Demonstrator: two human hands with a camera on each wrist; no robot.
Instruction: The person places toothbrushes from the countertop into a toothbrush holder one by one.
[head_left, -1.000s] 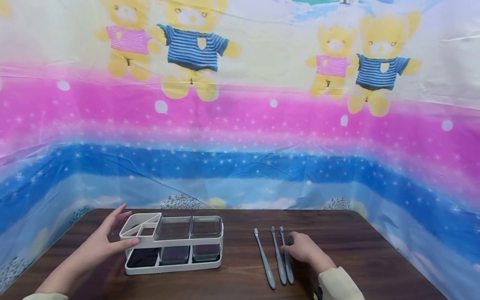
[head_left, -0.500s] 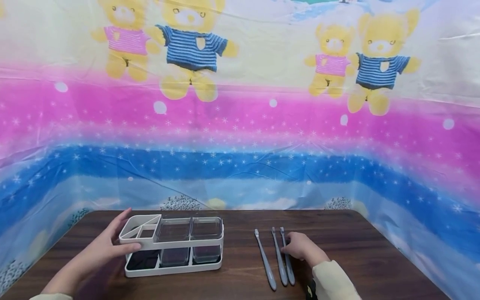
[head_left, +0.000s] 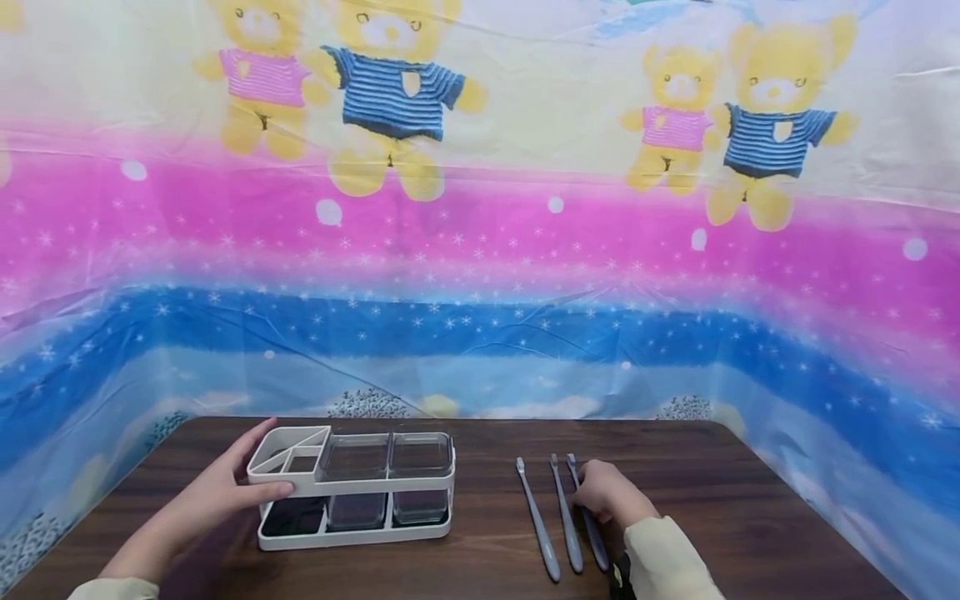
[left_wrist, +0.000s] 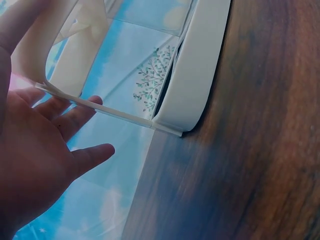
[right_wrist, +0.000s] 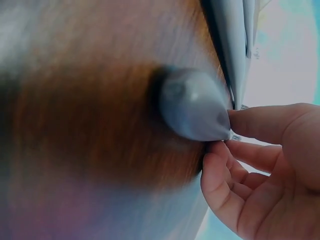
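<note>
At the left stands a white two-tier organizer (head_left: 360, 486) with clear bins and a divided corner section. My left hand (head_left: 206, 496) holds its left end, thumb on the front rail and the other fingers behind; the little finger sticks out free in the left wrist view. To the right lie two grey toothbrushes, the leftmost toothbrush (head_left: 538, 521) and the middle toothbrush (head_left: 566, 518), heads away from me. My right hand (head_left: 613, 493) pinches a third grey toothbrush (head_left: 596, 537) between thumb and fingers. Its handle end (right_wrist: 192, 102) looms large and blurred in the right wrist view.
Everything rests on a dark wood-grain table (head_left: 480, 558). A printed curtain (head_left: 495, 333) with teddy bears and snowflakes hangs behind it and around both sides. Bare tabletop lies between the organizer and the toothbrushes.
The right hand has taken hold of the rightmost toothbrush, whose handle end has swung right, away from the middle one. The left hand has closed in on the organizer's end.
</note>
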